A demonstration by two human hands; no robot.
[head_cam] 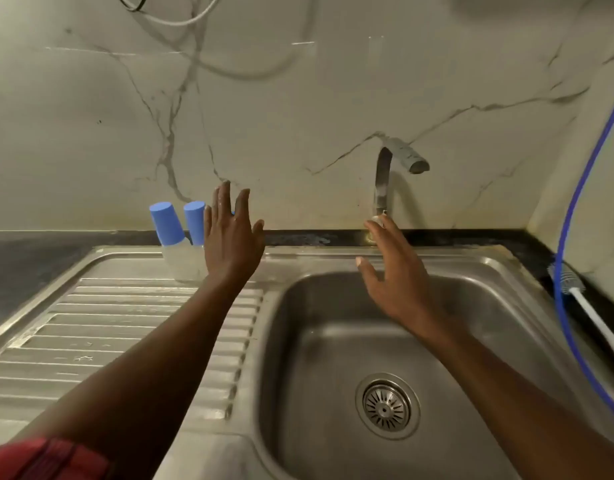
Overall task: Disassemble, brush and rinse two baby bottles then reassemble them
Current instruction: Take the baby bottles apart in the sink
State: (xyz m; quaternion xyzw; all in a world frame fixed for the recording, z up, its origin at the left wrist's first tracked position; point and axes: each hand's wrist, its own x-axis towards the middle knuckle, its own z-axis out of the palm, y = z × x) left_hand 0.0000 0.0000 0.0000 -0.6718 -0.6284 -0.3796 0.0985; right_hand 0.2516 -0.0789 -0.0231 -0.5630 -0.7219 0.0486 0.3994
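Two clear baby bottles with blue caps stand upright at the back of the steel drainboard, the left bottle [168,233] and the right bottle [194,225] touching side by side. My left hand [231,237] hovers just right of them with its fingers spread, covering part of the right bottle and holding nothing. My right hand [393,271] is open above the back of the sink basin [326,341], its fingertips near the base of the tap [383,181]. No water runs from the spout.
The ribbed drainboard [125,334] fills the left. A bottle brush [568,278] with a white handle lies on the dark counter at the right, beside a blue hose [575,202]. The drain strainer [386,405] sits in the basin. A marble wall stands behind.
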